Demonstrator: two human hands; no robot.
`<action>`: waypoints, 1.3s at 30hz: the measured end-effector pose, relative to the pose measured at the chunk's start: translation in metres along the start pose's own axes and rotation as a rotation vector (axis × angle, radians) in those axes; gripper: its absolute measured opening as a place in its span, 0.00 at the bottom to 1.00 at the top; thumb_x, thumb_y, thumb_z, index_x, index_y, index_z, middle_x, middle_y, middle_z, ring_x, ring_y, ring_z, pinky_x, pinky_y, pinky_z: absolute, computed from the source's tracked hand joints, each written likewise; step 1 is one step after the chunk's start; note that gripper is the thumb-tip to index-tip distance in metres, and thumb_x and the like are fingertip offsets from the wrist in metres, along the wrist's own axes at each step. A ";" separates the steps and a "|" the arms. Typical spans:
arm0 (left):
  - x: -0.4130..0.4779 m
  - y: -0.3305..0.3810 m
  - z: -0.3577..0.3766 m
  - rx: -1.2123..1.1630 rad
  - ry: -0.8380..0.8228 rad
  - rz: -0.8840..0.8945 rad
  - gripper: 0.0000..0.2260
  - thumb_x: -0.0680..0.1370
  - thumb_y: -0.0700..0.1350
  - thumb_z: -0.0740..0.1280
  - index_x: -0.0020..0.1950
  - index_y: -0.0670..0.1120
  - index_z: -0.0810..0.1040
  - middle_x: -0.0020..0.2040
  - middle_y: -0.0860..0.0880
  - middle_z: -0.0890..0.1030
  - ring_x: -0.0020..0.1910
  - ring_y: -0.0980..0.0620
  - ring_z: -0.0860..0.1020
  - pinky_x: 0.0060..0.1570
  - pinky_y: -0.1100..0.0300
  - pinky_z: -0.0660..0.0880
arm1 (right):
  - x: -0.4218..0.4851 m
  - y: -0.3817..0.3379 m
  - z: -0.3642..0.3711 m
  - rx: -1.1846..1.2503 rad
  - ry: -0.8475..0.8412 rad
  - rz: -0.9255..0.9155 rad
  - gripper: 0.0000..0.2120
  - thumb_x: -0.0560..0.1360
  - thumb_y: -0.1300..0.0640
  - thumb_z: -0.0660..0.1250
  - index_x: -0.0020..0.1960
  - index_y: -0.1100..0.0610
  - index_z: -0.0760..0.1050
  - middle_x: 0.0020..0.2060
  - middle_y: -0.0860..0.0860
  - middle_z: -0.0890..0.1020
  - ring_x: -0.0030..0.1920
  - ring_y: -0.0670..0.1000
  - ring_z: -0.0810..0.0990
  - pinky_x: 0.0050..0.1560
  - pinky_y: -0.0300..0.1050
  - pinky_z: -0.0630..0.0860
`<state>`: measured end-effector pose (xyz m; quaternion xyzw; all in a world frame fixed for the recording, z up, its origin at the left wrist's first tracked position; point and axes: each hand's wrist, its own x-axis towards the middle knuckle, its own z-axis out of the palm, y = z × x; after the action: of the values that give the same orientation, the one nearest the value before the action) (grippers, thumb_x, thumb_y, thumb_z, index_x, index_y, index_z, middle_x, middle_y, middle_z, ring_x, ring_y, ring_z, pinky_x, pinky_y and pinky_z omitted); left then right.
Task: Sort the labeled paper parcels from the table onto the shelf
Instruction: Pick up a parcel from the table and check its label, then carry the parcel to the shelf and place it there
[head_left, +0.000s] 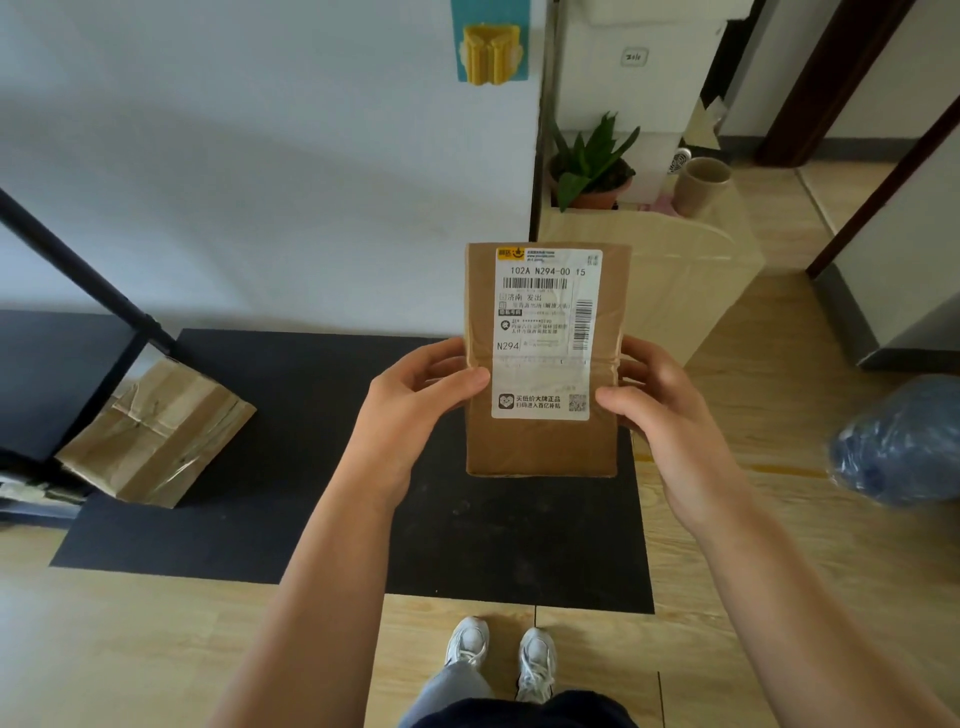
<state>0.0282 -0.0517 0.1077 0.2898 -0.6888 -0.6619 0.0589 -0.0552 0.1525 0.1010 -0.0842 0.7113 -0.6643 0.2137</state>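
Note:
I hold a brown paper parcel upright in front of me, its white shipping label facing me. My left hand grips the parcel's left edge, thumb on the front. My right hand grips its right edge, thumb on the label's corner. A second taped brown parcel lies tilted at the left, on the low level of a black metal shelf.
A black mat covers the wooden floor under the shelf. A light wooden cabinet stands behind the parcel, bearing a potted plant and a brown cup. A blue plastic bag lies at the right. My shoes are below.

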 end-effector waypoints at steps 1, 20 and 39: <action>-0.002 -0.002 0.000 -0.007 0.013 -0.005 0.16 0.74 0.48 0.74 0.62 0.52 0.81 0.54 0.53 0.86 0.56 0.52 0.84 0.62 0.48 0.78 | 0.000 0.001 0.001 0.006 -0.011 0.002 0.18 0.77 0.61 0.67 0.63 0.45 0.75 0.52 0.44 0.85 0.53 0.42 0.83 0.54 0.43 0.77; -0.099 -0.073 -0.161 -0.226 0.351 -0.128 0.16 0.74 0.51 0.73 0.62 0.52 0.81 0.54 0.52 0.86 0.56 0.51 0.84 0.61 0.49 0.78 | -0.043 0.009 0.182 -0.229 -0.353 0.039 0.19 0.76 0.52 0.70 0.66 0.47 0.72 0.57 0.44 0.82 0.59 0.44 0.79 0.62 0.44 0.74; -0.284 -0.192 -0.456 -0.456 0.790 -0.172 0.10 0.78 0.44 0.69 0.58 0.44 0.85 0.50 0.46 0.88 0.51 0.49 0.85 0.51 0.56 0.78 | -0.190 0.057 0.527 -0.307 -0.761 0.192 0.22 0.75 0.51 0.70 0.69 0.48 0.73 0.58 0.47 0.82 0.59 0.49 0.81 0.56 0.47 0.79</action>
<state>0.5361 -0.3078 0.0656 0.5554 -0.4239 -0.6378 0.3242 0.3435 -0.2434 0.0681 -0.2878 0.6768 -0.4492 0.5073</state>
